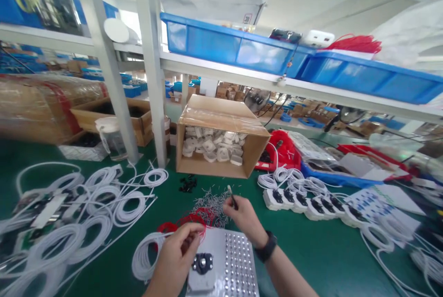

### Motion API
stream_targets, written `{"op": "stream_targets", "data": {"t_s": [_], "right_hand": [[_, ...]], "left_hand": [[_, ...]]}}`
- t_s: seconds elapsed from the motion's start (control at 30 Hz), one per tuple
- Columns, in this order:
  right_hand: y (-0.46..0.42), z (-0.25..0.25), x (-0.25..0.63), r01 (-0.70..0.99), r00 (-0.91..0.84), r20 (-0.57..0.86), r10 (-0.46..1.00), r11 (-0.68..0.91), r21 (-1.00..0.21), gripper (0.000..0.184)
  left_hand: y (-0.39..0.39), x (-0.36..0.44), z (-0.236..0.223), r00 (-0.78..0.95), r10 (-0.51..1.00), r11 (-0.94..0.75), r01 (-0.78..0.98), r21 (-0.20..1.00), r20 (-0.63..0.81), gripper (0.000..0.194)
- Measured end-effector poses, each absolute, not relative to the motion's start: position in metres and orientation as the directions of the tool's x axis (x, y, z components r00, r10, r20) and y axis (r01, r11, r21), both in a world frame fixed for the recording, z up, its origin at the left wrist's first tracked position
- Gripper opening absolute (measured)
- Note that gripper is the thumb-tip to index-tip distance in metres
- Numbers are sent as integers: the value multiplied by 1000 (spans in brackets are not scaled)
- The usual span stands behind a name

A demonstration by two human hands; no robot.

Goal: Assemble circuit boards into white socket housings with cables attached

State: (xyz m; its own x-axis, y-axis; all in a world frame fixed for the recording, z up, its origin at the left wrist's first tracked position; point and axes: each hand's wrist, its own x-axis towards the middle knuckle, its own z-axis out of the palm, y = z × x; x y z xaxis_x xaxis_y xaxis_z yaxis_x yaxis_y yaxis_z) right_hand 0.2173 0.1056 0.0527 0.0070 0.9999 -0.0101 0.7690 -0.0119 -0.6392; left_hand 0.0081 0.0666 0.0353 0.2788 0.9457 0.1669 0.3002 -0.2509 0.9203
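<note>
My left hand (182, 253) is closed, thumb and fingers pinched together beside a bundle of thin red wires (192, 218). What lies between its fingertips is hidden. A slim dark tool (234, 202) with a pale end is in my right hand (244, 218), held above a heap of small metal pins or screws (212, 207). Below both hands lies a metal plate (216, 246) with rows of shiny round studs (238, 264). On its left part sits a white housing (201, 281) with a black fitting (202, 264) on top. A coiled white cable (145, 258) is next to my left hand.
An open cardboard box (223, 168) full of white parts stands ahead. Small black pieces (188, 183) lie before it. White cable coils (69, 246) spread at left. White housings with black fittings (316, 207) line up at right, near a red bin (282, 149). Blue bins (235, 50) sit on the overhead shelf.
</note>
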Motion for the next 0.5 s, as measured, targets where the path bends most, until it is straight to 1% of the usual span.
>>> {"op": "stream_targets", "data": {"t_s": [0.03, 0.07, 0.1, 0.13, 0.17, 0.23, 0.3, 0.4, 0.5], "right_hand": [[91, 56, 207, 513, -45, -90, 995, -54, -857, 20], [76, 58, 197, 224, -106, -178, 978, -151, -963, 25], [63, 59, 188, -20, -170, -239, 956, -246, -969, 30], [51, 59, 182, -210, -229, -280, 932, -328, -921, 35], [40, 59, 177, -317, -271, -306, 913, -385, -867, 39], [25, 57, 172, -407, -299, -332, 895, -434, -804, 42], [15, 55, 172, -428, -288, -360, 887, -456, -780, 42], [4, 52, 174, -404, -263, -412, 872, -487, -774, 40], [-5, 47, 172, -351, -278, -438, 855, -515, -782, 40]], "left_hand": [[67, 11, 38, 275, 916, -375, 335, 865, 291, 22], [66, 13, 41, 289, 860, -504, 357, 786, 420, 24], [65, 15, 42, 316, 782, -622, 363, 693, 537, 26], [63, 17, 43, 347, 696, -718, 356, 598, 629, 28], [61, 18, 44, 378, 617, -786, 341, 516, 690, 29], [55, 17, 43, 450, 515, -857, 303, 417, 730, 31], [48, 13, 43, 526, 468, -884, 259, 390, 710, 35], [39, 4, 44, 597, 452, -882, 187, 433, 663, 39], [31, -1, 41, 597, 484, -843, 123, 524, 639, 37]]}}
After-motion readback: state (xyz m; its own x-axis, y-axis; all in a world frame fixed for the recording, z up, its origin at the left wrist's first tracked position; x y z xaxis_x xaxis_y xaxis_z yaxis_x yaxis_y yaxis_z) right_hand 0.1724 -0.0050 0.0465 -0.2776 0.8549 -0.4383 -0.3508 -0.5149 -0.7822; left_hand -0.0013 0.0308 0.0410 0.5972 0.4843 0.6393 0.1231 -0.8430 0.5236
